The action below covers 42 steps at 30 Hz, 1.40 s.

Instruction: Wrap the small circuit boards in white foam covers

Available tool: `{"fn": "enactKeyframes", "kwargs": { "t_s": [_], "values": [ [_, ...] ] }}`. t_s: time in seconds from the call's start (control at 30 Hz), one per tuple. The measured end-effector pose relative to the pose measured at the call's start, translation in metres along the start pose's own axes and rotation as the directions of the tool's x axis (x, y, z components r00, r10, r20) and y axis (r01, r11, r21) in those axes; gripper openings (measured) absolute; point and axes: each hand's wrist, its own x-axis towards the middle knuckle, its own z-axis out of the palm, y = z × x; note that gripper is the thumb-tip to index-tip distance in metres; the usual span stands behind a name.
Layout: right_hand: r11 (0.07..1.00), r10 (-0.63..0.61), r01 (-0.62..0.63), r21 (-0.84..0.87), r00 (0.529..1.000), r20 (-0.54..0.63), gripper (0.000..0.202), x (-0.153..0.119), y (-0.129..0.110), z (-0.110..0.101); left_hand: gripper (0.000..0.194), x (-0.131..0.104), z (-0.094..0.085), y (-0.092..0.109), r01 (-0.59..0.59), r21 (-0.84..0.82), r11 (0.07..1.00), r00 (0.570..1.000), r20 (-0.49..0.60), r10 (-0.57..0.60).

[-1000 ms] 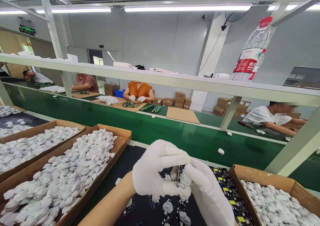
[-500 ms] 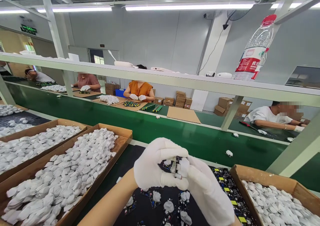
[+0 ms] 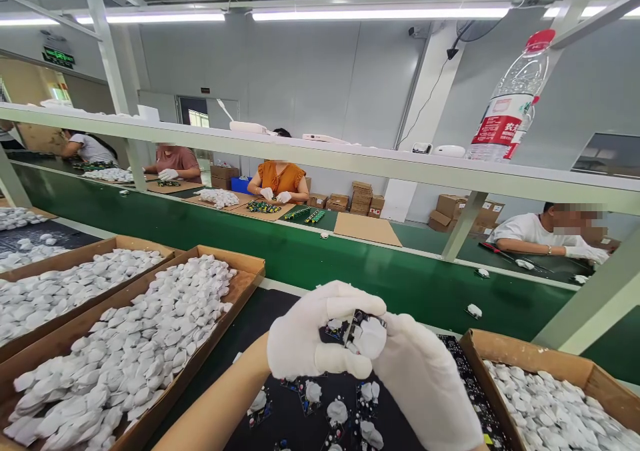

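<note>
Both my hands wear white gloves and meet over the black mat (image 3: 295, 431). My left hand (image 3: 320, 328) grips a small circuit board (image 3: 358, 319) between its fingers above and thumb below. A soft-looking white lump (image 3: 371, 338) sits on the board, its face tilted toward me. From the right, my right hand (image 3: 415, 364) is closed against the edge of the board and lump; its fingertips are partly hidden. Under the hands lie several more circuit boards (image 3: 311, 404) with white lumps on them.
Cardboard trays of white lumps stand at left (image 3: 200, 364) and right (image 3: 545, 351). A row of circuit boards (image 3: 477, 394) lies beside the right tray. Beyond runs a green conveyor belt (image 3: 300, 258) carrying small pieces. A shelf (image 3: 320, 150) with a bottle (image 3: 505, 118) crosses overhead; co-workers sit opposite.
The board has turned from edge-on so its lump faces me more. My right hand has shifted slightly right and covers more of the board row. Pieces on the belt moved right.
</note>
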Motion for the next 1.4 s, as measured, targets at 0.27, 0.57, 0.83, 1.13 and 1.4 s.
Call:
{"fn": "enactKeyframes", "kwargs": {
  "t_s": [0.27, 0.57, 0.83, 1.13, 1.4],
  "values": [
    [0.993, -0.03, 0.007, -0.12, 0.982, -0.188, 0.023, -0.004, 0.0, 0.01, 0.052, -0.005, 0.005, 0.004, 0.187, -0.273, 0.944, 0.982, 0.079, -0.171],
    [0.982, -0.117, 0.082, -0.168, 0.97, -0.211, 0.024, -0.004, 0.013, 0.005, 0.029, -0.006, 0.017, 0.008, 0.192, -0.139, 0.972, 0.955, -0.201, -0.217],
    [0.987, 0.039, -0.062, -0.149, 0.988, -0.151, 0.027, -0.002, -0.001, 0.022, 0.056, -0.006, 0.015, -0.013, 0.014, -0.184, 0.983, 0.985, -0.164, -0.045],
    [0.979, 0.038, -0.06, -0.193, 0.993, -0.116, 0.029, 0.001, 0.003, 0.013, 0.06, -0.001, 0.004, -0.013, -0.07, -0.071, 0.995, 0.997, -0.047, 0.067],
    [0.974, 0.036, -0.048, -0.222, 0.998, -0.06, 0.025, -0.001, 0.003, 0.018, 0.056, 0.0, 0.002, -0.009, -0.122, -0.043, 0.992, 0.991, -0.065, 0.119]
  ]
}}
